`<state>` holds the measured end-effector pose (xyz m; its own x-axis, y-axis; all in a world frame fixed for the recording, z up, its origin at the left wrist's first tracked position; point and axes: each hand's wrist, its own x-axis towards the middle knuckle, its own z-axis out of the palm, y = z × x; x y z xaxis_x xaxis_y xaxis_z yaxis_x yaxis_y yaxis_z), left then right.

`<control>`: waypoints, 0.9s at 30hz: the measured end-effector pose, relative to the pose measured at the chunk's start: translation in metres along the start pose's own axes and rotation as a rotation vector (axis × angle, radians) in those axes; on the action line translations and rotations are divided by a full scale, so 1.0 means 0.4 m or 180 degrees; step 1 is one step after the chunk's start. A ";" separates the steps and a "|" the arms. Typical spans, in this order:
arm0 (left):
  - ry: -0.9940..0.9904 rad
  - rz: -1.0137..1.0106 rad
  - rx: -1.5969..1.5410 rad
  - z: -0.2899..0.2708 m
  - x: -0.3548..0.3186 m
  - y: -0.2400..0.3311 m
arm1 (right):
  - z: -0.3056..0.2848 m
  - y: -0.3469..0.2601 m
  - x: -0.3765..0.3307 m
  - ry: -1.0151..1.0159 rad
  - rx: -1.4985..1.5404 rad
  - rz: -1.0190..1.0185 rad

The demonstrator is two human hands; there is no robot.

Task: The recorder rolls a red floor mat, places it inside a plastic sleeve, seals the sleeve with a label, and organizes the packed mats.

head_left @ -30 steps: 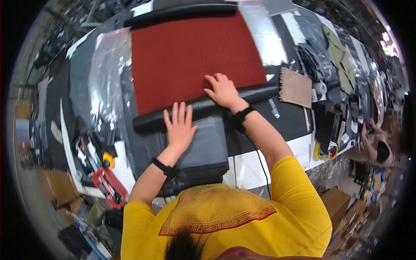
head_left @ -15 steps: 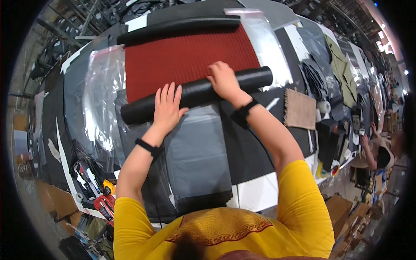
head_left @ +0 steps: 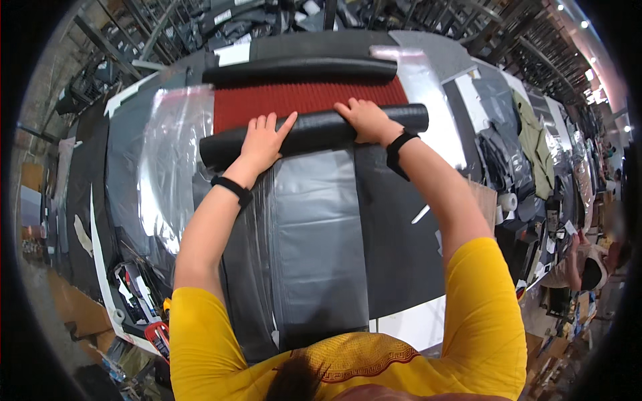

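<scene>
A ribbed red sheet [head_left: 301,99] lies on the table, with its black underside rolled up at both ends. The near black roll [head_left: 314,128] runs across in front of me. On its left half lies my left hand [head_left: 265,142], fingers stretched out and thumb spread, holding nothing. My right hand [head_left: 369,121] rests over the roll's right half, palm down, fingers extended across its top and nothing else in them. Beyond the red strip sits the far black roll [head_left: 307,69], untouched by either hand.
A grey plastic sheet [head_left: 317,234] lies between my arms. Clear plastic bags [head_left: 175,167] flank the rolls. Tools in a tray [head_left: 137,294] stand at the near left. Olive fabric [head_left: 535,144] and a white roll [head_left: 508,202] lie to the right, where another person [head_left: 588,264] is.
Both hands have pushed the near roll away from me, toward the far roll. Less of the red surface shows between them, and more grey plastic is uncovered. The view has shifted slightly.
</scene>
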<state>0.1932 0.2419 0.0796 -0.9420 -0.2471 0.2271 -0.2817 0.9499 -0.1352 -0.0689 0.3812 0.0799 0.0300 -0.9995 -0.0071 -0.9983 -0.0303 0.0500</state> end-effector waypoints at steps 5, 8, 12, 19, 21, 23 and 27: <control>0.0407 -0.0130 0.0578 -0.166 0.097 -0.062 | -0.223 0.019 0.000 0.0579 -0.0309 0.0180; 0.1273 0.0140 0.0786 -0.487 0.038 -0.075 | -0.520 -0.099 -0.101 0.1409 -0.0504 0.0025; 0.1791 0.0508 0.1028 -0.720 -0.107 0.127 | -0.676 -0.272 -0.441 0.1687 -0.0847 0.0249; 0.0531 0.0637 -0.0174 -0.613 -0.656 0.574 | -0.377 -0.724 -1.005 0.0787 0.0367 0.0728; -0.0598 0.0606 -0.0839 -0.461 -0.797 0.653 | -0.223 -0.828 -1.093 -0.0083 0.1171 0.0965; -0.0748 0.0797 -0.0505 -0.347 -0.897 0.722 | -0.061 -0.889 -1.151 0.0013 0.1259 0.0749; -0.1746 0.0755 -0.0991 -0.350 -0.801 0.679 | -0.079 -0.856 -1.150 0.0362 0.1504 0.0868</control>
<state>0.4441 0.6059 0.1053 -0.9512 -0.0084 -0.3084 -0.0676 0.9810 0.1819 0.2608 0.8511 0.0975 -0.2534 -0.9659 0.0527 -0.8837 0.2090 -0.4187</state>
